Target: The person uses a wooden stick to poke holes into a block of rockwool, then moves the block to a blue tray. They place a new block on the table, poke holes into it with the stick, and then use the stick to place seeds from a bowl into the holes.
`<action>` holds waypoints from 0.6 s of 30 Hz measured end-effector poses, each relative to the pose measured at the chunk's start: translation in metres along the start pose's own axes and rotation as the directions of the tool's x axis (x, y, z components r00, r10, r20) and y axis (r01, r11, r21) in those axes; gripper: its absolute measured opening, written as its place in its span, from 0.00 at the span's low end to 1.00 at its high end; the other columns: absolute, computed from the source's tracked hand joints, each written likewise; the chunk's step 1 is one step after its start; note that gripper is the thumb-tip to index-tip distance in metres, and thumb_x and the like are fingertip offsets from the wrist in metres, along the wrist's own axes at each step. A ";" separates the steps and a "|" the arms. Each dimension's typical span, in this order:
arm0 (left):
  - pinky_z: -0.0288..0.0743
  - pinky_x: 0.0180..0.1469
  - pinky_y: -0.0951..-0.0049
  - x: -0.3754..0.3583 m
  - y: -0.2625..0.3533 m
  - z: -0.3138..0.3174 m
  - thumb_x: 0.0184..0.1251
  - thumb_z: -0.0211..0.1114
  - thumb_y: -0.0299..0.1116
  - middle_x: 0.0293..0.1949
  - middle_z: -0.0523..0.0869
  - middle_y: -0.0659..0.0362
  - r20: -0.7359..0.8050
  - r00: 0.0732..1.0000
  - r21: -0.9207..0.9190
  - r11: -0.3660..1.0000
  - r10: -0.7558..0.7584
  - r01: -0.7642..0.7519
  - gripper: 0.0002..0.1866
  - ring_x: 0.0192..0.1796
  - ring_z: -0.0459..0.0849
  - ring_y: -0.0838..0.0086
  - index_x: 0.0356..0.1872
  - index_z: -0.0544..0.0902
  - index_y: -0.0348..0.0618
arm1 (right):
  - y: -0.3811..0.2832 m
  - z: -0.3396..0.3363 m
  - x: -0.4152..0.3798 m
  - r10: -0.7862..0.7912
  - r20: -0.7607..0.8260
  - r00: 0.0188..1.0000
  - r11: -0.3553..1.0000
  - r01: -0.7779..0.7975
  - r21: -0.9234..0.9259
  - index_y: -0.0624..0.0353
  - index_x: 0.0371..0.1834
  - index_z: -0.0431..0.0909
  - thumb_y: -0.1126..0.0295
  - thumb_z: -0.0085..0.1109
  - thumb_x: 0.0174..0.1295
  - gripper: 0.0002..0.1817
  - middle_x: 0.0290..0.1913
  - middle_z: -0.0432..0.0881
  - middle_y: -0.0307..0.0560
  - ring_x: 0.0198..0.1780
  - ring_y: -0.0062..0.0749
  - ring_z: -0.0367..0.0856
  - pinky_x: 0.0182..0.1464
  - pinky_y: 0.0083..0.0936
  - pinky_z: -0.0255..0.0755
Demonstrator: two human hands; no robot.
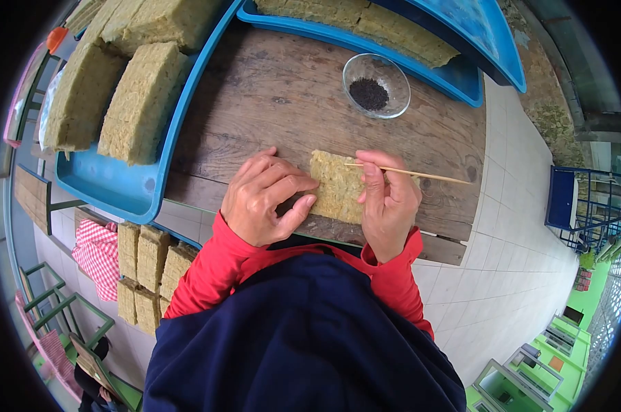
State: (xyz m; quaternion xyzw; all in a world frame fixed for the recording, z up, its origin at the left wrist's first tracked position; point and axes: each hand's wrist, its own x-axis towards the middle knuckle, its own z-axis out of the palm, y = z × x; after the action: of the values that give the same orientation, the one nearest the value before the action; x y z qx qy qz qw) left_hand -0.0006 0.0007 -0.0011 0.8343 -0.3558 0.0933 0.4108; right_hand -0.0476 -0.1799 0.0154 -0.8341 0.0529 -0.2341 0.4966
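Note:
A yellowish fibrous block point(336, 192) lies on the wooden table near its front edge, between my hands. My right hand point(391, 202) pinches a thin wooden stick point(427, 176) between thumb and fingers; its tip rests over the upper part of the block and the other end points right. On the block's left side, my left hand point(264, 199) has its fingers bent and apart, with the fingertips at the block's edge and nothing held. A glass bowl point(397, 82) with small black grains point(369, 94) stands farther back on the table.
At the left, a blue tray point(111, 185) holds large fibrous blocks point(142, 99). Another blue tray point(303, 29) with blocks lies along the back, partly under a further blue tray point(506, 62). More blocks point(151, 257) and a checked cloth point(96, 250) sit lower left.

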 end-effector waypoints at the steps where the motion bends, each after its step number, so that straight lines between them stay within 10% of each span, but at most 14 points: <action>1: 0.74 0.60 0.55 0.000 0.000 0.000 0.54 0.71 0.33 0.34 0.86 0.63 0.000 1.000 0.001 1.000 0.000 0.000 0.06 0.42 0.83 0.67 0.34 0.87 0.48 | 0.000 0.000 0.000 -0.011 0.002 1.000 1.000 0.011 -0.007 0.62 0.41 0.82 0.77 0.58 0.67 0.04 0.35 0.83 0.47 0.31 0.32 0.80 0.33 0.22 0.71; 10: 0.74 0.60 0.54 0.000 0.000 0.000 0.54 0.71 0.33 0.34 0.87 0.62 0.001 1.000 -0.009 1.000 -0.004 0.004 0.06 0.41 0.84 0.66 0.34 0.88 0.47 | 0.006 -0.033 -0.005 0.053 -0.048 0.997 0.998 -0.051 0.024 0.65 0.47 0.79 0.68 0.51 0.74 0.11 0.35 0.81 0.43 0.28 0.14 0.73 0.24 0.12 0.69; 18: 0.74 0.60 0.52 0.001 0.001 0.001 0.53 0.70 0.32 0.33 0.87 0.59 0.004 1.000 0.000 1.000 -0.004 0.004 0.07 0.41 0.85 0.64 0.33 0.87 0.45 | 0.007 -0.029 -0.017 0.105 -0.031 0.994 0.994 -0.105 0.006 0.63 0.40 0.82 0.76 0.58 0.68 0.04 0.34 0.84 0.44 0.27 0.24 0.75 0.30 0.19 0.68</action>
State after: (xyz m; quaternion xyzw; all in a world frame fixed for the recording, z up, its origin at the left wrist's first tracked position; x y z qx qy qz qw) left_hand -0.0003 -0.0006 -0.0008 0.8352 -0.3550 0.0908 0.4101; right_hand -0.0741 -0.2014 0.0152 -0.8254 0.1041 -0.2207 0.5091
